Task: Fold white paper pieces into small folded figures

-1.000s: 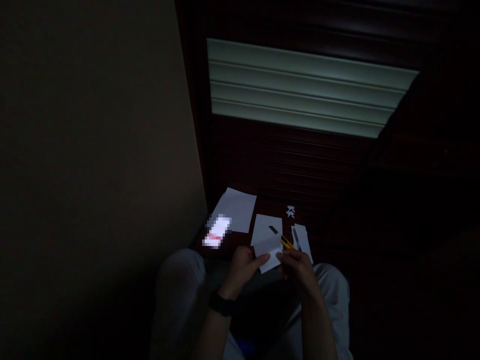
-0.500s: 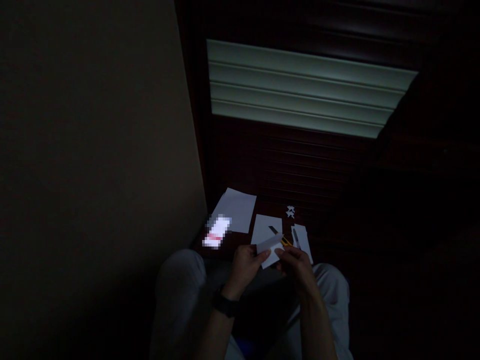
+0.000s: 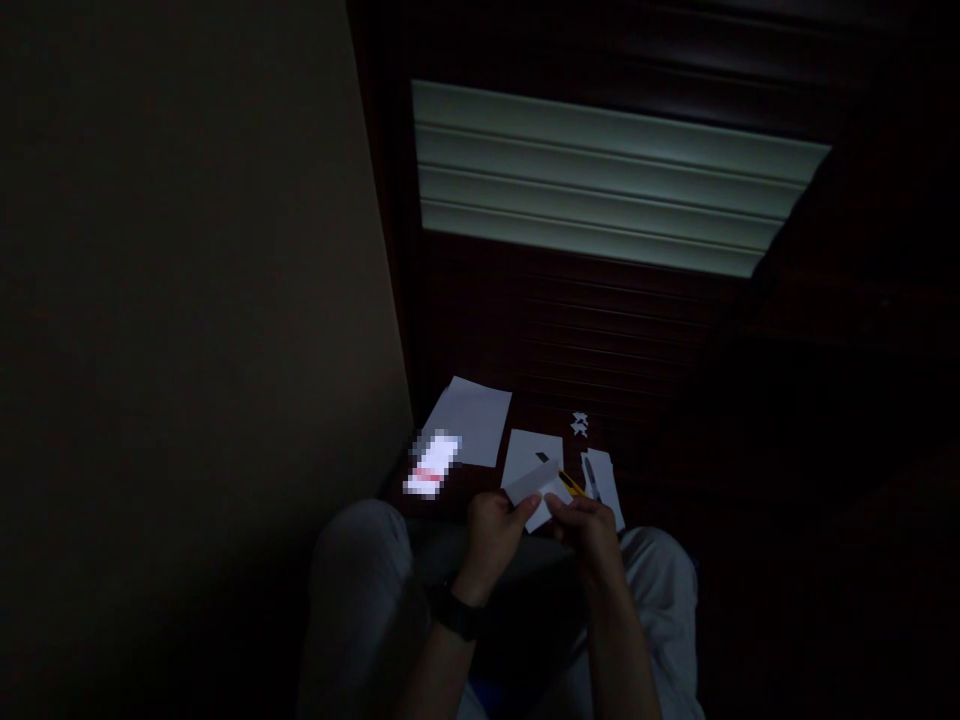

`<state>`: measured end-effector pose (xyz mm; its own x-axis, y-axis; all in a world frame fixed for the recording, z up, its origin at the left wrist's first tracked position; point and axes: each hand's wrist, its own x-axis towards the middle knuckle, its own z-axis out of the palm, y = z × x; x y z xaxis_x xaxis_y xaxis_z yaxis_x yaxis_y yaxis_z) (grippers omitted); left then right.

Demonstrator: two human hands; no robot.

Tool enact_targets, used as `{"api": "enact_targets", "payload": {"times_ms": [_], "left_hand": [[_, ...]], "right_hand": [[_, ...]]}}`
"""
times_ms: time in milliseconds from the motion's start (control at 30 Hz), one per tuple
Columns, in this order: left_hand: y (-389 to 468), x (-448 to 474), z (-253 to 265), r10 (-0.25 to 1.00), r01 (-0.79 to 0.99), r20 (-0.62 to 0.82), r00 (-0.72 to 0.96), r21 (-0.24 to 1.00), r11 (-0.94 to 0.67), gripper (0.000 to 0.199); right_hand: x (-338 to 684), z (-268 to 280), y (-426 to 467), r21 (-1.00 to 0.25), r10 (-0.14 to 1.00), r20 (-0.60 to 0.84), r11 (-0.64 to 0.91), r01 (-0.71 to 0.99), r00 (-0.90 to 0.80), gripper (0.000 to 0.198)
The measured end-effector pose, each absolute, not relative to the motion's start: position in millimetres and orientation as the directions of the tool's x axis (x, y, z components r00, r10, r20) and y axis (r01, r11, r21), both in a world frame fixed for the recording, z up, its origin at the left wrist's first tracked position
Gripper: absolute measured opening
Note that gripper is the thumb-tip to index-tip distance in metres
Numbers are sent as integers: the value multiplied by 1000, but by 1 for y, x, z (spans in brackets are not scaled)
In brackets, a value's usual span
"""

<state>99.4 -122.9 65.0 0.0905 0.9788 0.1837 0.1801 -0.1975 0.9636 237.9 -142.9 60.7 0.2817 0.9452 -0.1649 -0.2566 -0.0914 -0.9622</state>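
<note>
Between my hands is a small folded piece of white paper (image 3: 537, 486), held above my lap. My left hand (image 3: 495, 525) pinches its left side with the thumb on top. On the right side, my right hand (image 3: 589, 525) grips the paper between thumb and fingers. Just behind it lies a yellow utility knife (image 3: 571, 483), partly covered by the held paper, its dark end over a white square sheet (image 3: 520, 450). To the right, a pen (image 3: 592, 478) rests on narrow white paper pieces (image 3: 606, 480).
Larger white sheets (image 3: 476, 415) lie at the left, with a lit, pixelated phone-like screen (image 3: 433, 466) overlapping them. Small white paper scraps (image 3: 580, 424) sit farther back. A wall (image 3: 225, 250) rises on the left, and a dark slatted panel (image 3: 600, 310) stands behind. The scene is dim.
The folded paper has tilted and shifted slightly up and left, covering more of the knife. My right hand has moved a little left with it. Both hands keep their hold.
</note>
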Motion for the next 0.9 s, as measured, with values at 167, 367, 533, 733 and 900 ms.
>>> {"api": "enact_targets", "payload": {"times_ms": [167, 367, 533, 733, 900], "left_hand": [[-124, 101, 65, 984, 129, 150, 100, 978, -163, 37], [-126, 105, 66, 982, 77, 161, 99, 983, -169, 34], [-128, 107, 64, 984, 38, 161, 76, 986, -164, 34], [-130, 108, 67, 990, 112, 141, -24, 984, -138, 35], [-129, 107, 61, 985, 149, 149, -92, 980, -135, 33]], "right_hand": [[237, 56, -139, -954, 930, -188, -97, -284, 315, 41], [231, 49, -141, -962, 903, -63, 58, -266, 424, 39], [228, 42, -141, -970, 861, 10, 132, -206, 508, 37], [221, 46, -140, -983, 878, 67, 141, -121, 474, 36], [216, 46, -141, -989, 876, 122, 148, -20, 467, 38]]}}
